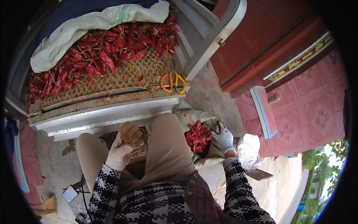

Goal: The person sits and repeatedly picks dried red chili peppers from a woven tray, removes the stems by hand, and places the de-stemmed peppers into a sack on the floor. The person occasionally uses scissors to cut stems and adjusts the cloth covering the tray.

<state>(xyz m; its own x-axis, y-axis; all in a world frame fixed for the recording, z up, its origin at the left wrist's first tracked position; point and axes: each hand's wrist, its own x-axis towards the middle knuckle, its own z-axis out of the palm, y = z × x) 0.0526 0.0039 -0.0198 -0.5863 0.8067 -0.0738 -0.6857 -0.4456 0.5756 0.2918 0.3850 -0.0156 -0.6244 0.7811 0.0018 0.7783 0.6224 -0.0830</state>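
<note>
My left hand (125,145), in a stained pale glove, is raised over my lap with its fingers curled in. Whatever lies in its grip, if anything, is too small to make out; thin straw-coloured stems show beside the fingers. My right hand (223,138), in a white glove with blue fingertips, is at the right side of an open pale-green sack (213,155). Its thumb and forefinger are apart, with nothing visible between them. Dried red chillies (198,138) fill the sack's mouth, just left of that hand.
Before me, a metal-framed rack with a woven mat (130,72) bears a heap of red chillies (108,56), partly under a white woven sack (100,20). Orange-and-yellow-handled scissors (172,83) lie at its front right corner. A phone-like device (69,194) stands lower left.
</note>
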